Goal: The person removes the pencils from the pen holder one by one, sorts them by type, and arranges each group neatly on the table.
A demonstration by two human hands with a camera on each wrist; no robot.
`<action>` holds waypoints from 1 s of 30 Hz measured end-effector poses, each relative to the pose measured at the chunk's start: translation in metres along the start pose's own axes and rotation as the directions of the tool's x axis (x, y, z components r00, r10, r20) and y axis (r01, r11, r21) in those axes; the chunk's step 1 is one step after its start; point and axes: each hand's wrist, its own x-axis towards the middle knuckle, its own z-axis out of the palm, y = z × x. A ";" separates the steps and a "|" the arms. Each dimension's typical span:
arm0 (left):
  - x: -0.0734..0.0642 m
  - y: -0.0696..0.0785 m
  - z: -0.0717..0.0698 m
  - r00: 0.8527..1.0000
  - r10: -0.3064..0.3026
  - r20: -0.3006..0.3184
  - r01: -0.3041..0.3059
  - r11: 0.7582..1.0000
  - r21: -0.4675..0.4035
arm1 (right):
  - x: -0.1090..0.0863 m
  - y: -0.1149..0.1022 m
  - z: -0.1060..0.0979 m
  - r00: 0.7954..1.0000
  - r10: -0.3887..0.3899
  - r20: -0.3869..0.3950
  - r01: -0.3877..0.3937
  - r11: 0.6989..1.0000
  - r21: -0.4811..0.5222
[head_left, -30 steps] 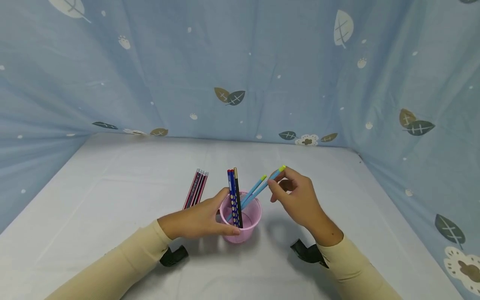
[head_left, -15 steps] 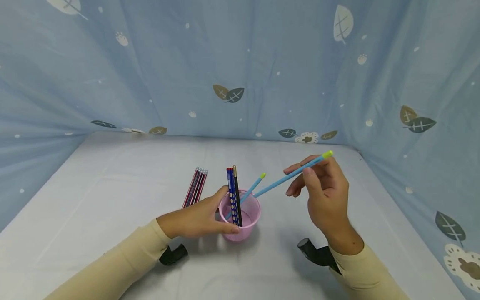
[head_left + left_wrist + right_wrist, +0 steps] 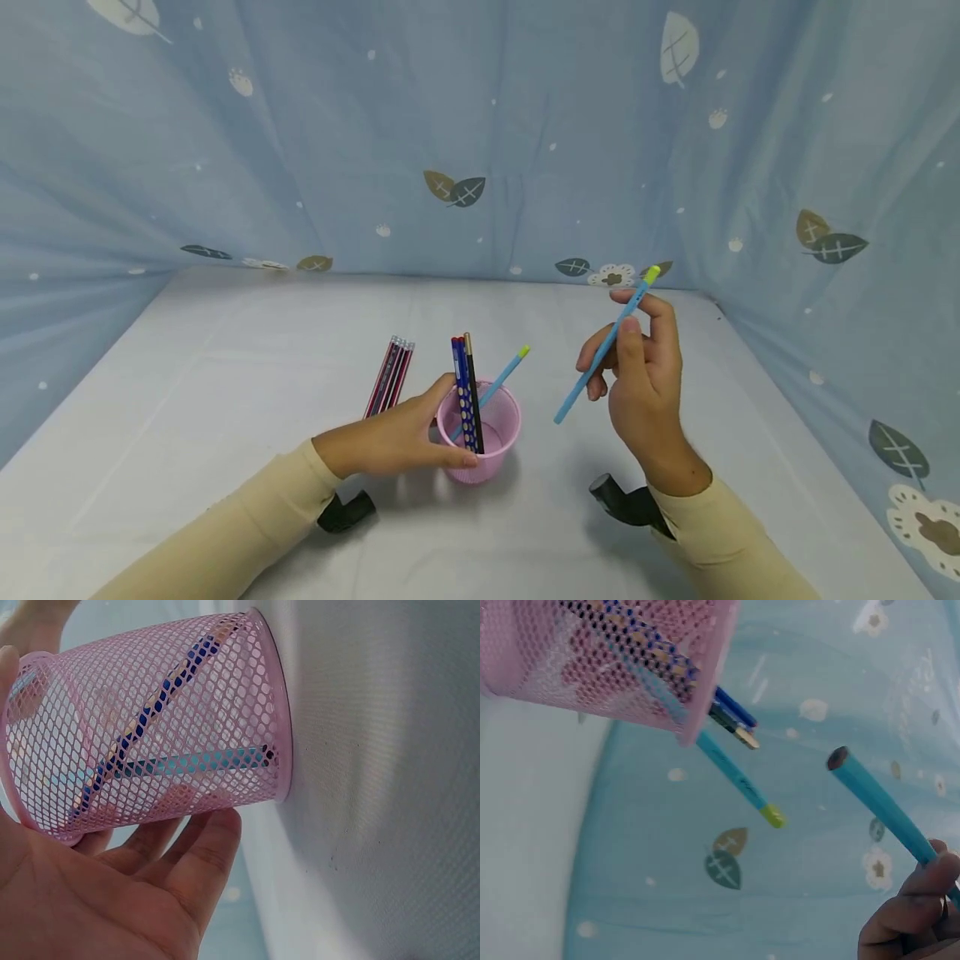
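My left hand [image 3: 401, 437] grips a pink mesh pencil cup [image 3: 161, 720] that stands upright on the table, thumb across its near side. Inside it lean two blue dotted pencils [image 3: 463, 400], a black pencil [image 3: 476, 408] with a gold end and a light blue pencil [image 3: 504, 375] with a yellow-green end. Right of the cup, my right hand [image 3: 648, 392] pinches another light blue pencil [image 3: 600, 354] between thumb and fingers. It slants in the air, yellow-green end up; its lower end [image 3: 838, 758] shows flat and unsharpened in the right wrist view.
A row of several striped red and dark pencils [image 3: 390, 377] lies on the white table [image 3: 262, 350], left of the cup and behind the left hand. A blue leaf-print curtain [image 3: 337, 133] hangs around the back and sides. Black straps with stubby ends [image 3: 626, 504] hang at both wrists.
My right hand has drawn the light blue pencil up and right out of the cup and tilted it steeper. The left hand stays on the cup.
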 end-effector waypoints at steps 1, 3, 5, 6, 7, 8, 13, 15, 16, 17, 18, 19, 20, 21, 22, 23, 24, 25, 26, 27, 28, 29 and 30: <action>0.000 0.000 0.000 1.000 -0.001 0.001 0.001 1.000 -0.001 | -0.001 0.002 0.000 1.000 0.030 0.008 -0.029 0.999 -0.018; 0.000 0.000 0.000 1.000 0.001 0.003 -0.001 1.000 -0.001 | -0.002 0.008 -0.001 0.995 0.091 0.027 -0.090 0.995 -0.047; 0.000 0.001 0.000 1.000 0.006 0.001 -0.006 1.000 0.004 | -0.001 0.014 -0.002 0.986 0.161 0.050 -0.158 0.985 -0.070; 0.001 0.001 -0.001 1.000 0.008 0.001 -0.008 1.000 0.003 | -0.001 0.017 -0.002 0.978 0.200 0.061 -0.194 0.977 -0.086; 0.001 0.001 -0.001 1.000 0.011 0.001 -0.011 1.000 0.002 | -0.001 0.021 -0.002 0.968 0.239 0.073 -0.231 0.968 -0.098; 0.001 0.001 -0.001 1.000 0.012 -0.001 -0.012 1.000 0.000 | 0.000 0.025 -0.002 0.956 0.282 0.087 -0.271 0.955 -0.119; 0.001 0.001 -0.002 1.000 0.007 0.012 -0.007 0.999 -0.034 | -0.001 0.042 -0.003 0.864 0.481 0.146 -0.438 0.864 -0.249; 0.000 0.001 -0.003 1.000 0.007 0.014 -0.007 0.999 -0.032 | -0.002 0.048 -0.003 0.824 0.540 0.173 -0.486 0.830 -0.272; 0.000 0.001 -0.003 1.000 0.009 0.012 -0.009 1.000 -0.028 | -0.002 0.051 -0.003 0.805 0.563 0.187 -0.506 0.816 -0.279; 0.000 0.001 -0.003 1.000 0.010 0.010 -0.010 1.000 -0.026 | -0.002 0.054 -0.003 0.788 0.582 0.202 -0.523 0.805 -0.281; 0.000 0.001 -0.003 1.000 0.012 0.008 -0.012 1.000 -0.023 | -0.002 0.056 -0.003 0.770 0.601 0.215 -0.542 0.794 -0.277; 0.000 0.002 -0.003 1.000 0.010 0.006 -0.010 1.000 -0.022 | -0.003 0.059 -0.004 0.752 0.619 0.225 -0.559 0.781 -0.279; 0.000 0.002 -0.003 1.000 0.004 0.005 -0.004 1.000 -0.017 | -0.003 0.061 -0.004 0.734 0.637 0.235 -0.575 0.767 -0.285; 0.000 0.002 -0.003 1.000 0.001 0.005 -0.001 1.000 -0.022 | -0.004 0.063 -0.004 0.716 0.654 0.243 -0.589 0.753 -0.293; 0.000 0.002 -0.003 1.000 -0.001 0.006 0.001 1.000 -0.026 | -0.004 0.066 -0.004 0.699 0.671 0.249 -0.600 0.739 -0.306; 0.000 0.002 -0.003 1.000 -0.006 0.008 0.006 1.000 -0.025 | -0.005 0.068 -0.005 0.683 0.686 0.250 -0.610 0.724 -0.321; 0.000 0.001 -0.003 1.000 -0.010 0.011 0.010 1.000 -0.028 | -0.006 0.070 -0.005 0.669 0.700 0.251 -0.618 0.711 -0.335; 0.000 0.001 -0.002 1.000 -0.013 0.013 0.013 0.999 -0.029 | -0.007 0.071 -0.006 0.657 0.712 0.249 -0.624 0.699 -0.351; 0.000 0.000 -0.002 1.000 -0.016 0.013 0.016 0.999 -0.030 | -0.007 0.073 -0.006 0.649 0.719 0.248 -0.626 0.691 -0.361; 0.000 0.000 -0.002 1.000 -0.013 0.011 0.013 0.999 -0.030 | -0.008 0.075 -0.006 0.645 0.723 0.246 -0.626 0.685 -0.372; 0.000 0.000 -0.002 1.000 -0.010 0.009 0.010 1.000 -0.030 | -0.008 0.077 -0.006 0.643 0.726 0.244 -0.625 0.682 -0.380; 0.000 -0.001 -0.002 1.000 -0.009 0.008 0.009 0.999 -0.033 | -0.009 0.079 -0.006 0.642 0.727 0.243 -0.622 0.679 -0.390; 0.000 -0.001 -0.001 1.000 -0.007 0.006 0.008 0.999 -0.034 | -0.010 0.081 -0.007 0.640 0.729 0.245 -0.617 0.677 -0.402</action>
